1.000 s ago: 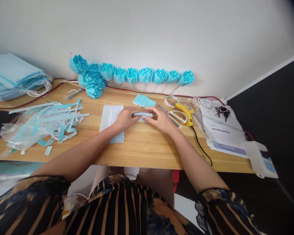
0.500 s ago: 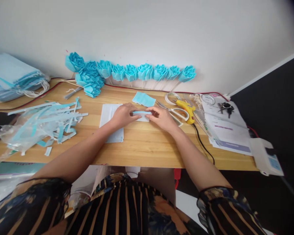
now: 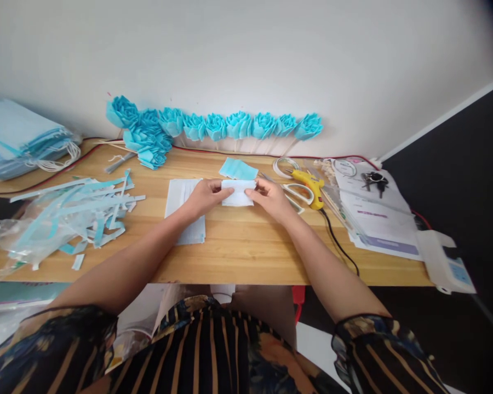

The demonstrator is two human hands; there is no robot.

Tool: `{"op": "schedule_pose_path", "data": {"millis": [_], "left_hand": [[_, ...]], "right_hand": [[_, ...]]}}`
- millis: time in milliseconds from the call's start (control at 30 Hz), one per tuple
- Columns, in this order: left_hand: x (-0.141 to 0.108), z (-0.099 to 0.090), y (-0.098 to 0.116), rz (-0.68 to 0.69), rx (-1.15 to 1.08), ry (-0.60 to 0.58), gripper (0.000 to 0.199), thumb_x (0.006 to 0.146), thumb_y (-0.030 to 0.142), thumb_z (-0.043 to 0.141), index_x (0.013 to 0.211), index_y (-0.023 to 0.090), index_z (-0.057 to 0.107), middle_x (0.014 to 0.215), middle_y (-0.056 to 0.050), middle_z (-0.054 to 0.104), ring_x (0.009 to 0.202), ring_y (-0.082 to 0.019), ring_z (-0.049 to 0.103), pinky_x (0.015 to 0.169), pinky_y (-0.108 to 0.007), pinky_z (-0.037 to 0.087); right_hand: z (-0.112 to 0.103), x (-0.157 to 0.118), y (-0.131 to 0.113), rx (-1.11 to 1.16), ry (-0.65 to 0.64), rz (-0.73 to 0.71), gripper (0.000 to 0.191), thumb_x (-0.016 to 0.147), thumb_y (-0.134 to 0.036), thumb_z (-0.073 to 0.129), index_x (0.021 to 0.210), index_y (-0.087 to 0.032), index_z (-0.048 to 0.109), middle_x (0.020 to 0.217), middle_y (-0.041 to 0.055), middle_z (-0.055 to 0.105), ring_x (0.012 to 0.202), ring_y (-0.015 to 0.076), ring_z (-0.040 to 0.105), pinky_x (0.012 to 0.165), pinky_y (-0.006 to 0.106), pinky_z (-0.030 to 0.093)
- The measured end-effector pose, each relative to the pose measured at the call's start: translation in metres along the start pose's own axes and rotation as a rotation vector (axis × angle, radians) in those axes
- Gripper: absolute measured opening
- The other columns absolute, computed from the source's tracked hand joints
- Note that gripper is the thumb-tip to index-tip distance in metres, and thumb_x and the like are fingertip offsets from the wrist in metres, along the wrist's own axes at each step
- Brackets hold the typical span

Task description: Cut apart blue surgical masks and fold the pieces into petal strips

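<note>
A small white folded sheet [image 3: 238,193] is held by its two sides over the middle of the wooden table. My left hand [image 3: 207,197] pinches its left edge, thumb on top. On its right edge my right hand [image 3: 270,199] pinches in the same way. Just behind the sheet lie light blue cut pieces [image 3: 238,168]. A stack of pale sheets [image 3: 192,232] lies under and beside my left wrist. White-handled scissors [image 3: 299,193] rest to the right of my right hand, next to a yellow glue gun [image 3: 312,186].
Blue flowers on sticks [image 3: 239,125] lean along the wall. Cut strips [image 3: 94,200] and a plastic bag lie left, below a pile of blue masks [image 3: 20,137]. To the right are tape [image 3: 286,166], papers [image 3: 380,219], keys [image 3: 376,183] and a white box [image 3: 443,260].
The sheet, seen edge-on with a blue edge before, now shows its flat white face towards me. Both hands still hold it, and the view has shifted slightly.
</note>
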State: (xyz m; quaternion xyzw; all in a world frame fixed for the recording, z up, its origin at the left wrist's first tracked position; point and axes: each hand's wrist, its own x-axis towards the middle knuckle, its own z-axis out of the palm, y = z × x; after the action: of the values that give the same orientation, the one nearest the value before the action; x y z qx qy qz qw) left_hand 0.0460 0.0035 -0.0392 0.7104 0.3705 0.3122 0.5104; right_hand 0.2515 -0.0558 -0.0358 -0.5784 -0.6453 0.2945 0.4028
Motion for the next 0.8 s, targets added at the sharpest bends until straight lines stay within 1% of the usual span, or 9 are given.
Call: {"op": "schedule_pose_path", "data": {"millis": [67,133,233,333,400,567,667,733,800], "left_hand": [[-0.001,0.001,0.001,-0.019,-0.076,0.0,0.037,0.078,0.048,0.065,0.089,0.013,0.073,0.073,-0.003,0.068,0.063,-0.013,0.054,0.06,-0.025,0.041],[-0.001,0.002,0.001,-0.016,-0.08,0.014,0.039,0.077,0.05,0.066,0.088,0.013,0.072,0.073,-0.003,0.067,0.063,-0.013,0.054,0.06,-0.025,0.042],[0.0,0.004,-0.001,-0.031,-0.091,0.011,0.043,0.074,0.054,0.068,0.087,0.013,0.07,0.072,-0.003,0.066,0.06,-0.012,0.054,0.055,-0.024,0.044],[0.0,0.007,-0.001,-0.044,-0.136,-0.001,0.046,0.073,0.056,0.067,0.092,0.014,0.068,0.076,-0.004,0.066,0.062,-0.014,0.058,0.054,-0.024,0.047],[0.0,0.008,-0.001,-0.03,-0.125,0.013,0.043,0.076,0.054,0.065,0.092,0.014,0.067,0.075,-0.003,0.064,0.061,-0.013,0.056,0.052,-0.024,0.047],[0.0,0.007,0.002,0.042,0.006,0.074,0.03,0.083,0.042,0.056,0.087,0.015,0.066,0.063,0.001,0.056,0.052,-0.01,0.046,0.048,-0.022,0.037],[0.0,0.004,0.002,0.024,0.022,0.065,0.03,0.085,0.041,0.054,0.093,0.014,0.065,0.065,0.0,0.058,0.052,-0.011,0.049,0.05,-0.024,0.04],[0.0,0.001,0.002,0.049,0.068,0.129,0.033,0.087,0.041,0.053,0.103,0.014,0.064,0.069,-0.001,0.061,0.057,-0.013,0.054,0.056,-0.026,0.044],[0.0,0.0,0.002,0.122,0.166,0.234,0.035,0.09,0.037,0.051,0.112,0.014,0.063,0.078,-0.004,0.067,0.068,-0.016,0.06,0.067,-0.028,0.048]], "right_hand": [[0.001,0.0,0.003,0.051,0.01,0.001,0.026,0.083,-0.048,0.062,0.087,-0.022,0.065,0.076,-0.0003,0.062,0.073,0.0173,0.056,0.065,0.029,0.044],[0.002,0.0,0.005,0.086,0.013,0.012,0.028,0.084,-0.051,0.061,0.086,-0.023,0.065,0.075,-0.0003,0.062,0.074,0.0177,0.056,0.066,0.03,0.045],[0.004,0.001,0.008,0.126,0.025,0.03,0.032,0.083,-0.054,0.061,0.083,-0.023,0.063,0.072,-0.0011,0.06,0.071,0.017,0.054,0.063,0.029,0.044],[0.005,0.002,0.009,0.156,0.038,0.034,0.034,0.082,-0.056,0.063,0.077,-0.022,0.059,0.067,-0.0024,0.054,0.066,0.0152,0.049,0.059,0.028,0.04],[0.005,0.002,0.008,0.162,0.039,0.036,0.036,0.081,-0.057,0.063,0.074,-0.022,0.056,0.064,-0.0029,0.05,0.063,0.0143,0.047,0.057,0.028,0.037],[0.007,0.003,0.006,0.188,0.05,0.044,0.037,0.082,-0.055,0.062,0.068,-0.023,0.05,0.061,-0.0028,0.049,0.059,0.0138,0.045,0.057,0.028,0.035],[0.009,0.004,0.008,0.217,0.048,0.085,0.034,0.082,-0.052,0.063,0.067,-0.023,0.052,0.058,-0.0038,0.05,0.055,0.0136,0.045,0.055,0.029,0.035],[0.009,0.005,0.01,0.178,0.044,0.116,0.031,0.081,-0.048,0.064,0.066,-0.023,0.053,0.057,-0.004,0.051,0.054,0.0133,0.044,0.054,0.029,0.035],[0.01,0.006,0.011,0.069,0.061,0.119,0.03,0.08,-0.043,0.064,0.062,-0.022,0.052,0.055,-0.0036,0.051,0.054,0.0133,0.044,0.055,0.028,0.035]]}}
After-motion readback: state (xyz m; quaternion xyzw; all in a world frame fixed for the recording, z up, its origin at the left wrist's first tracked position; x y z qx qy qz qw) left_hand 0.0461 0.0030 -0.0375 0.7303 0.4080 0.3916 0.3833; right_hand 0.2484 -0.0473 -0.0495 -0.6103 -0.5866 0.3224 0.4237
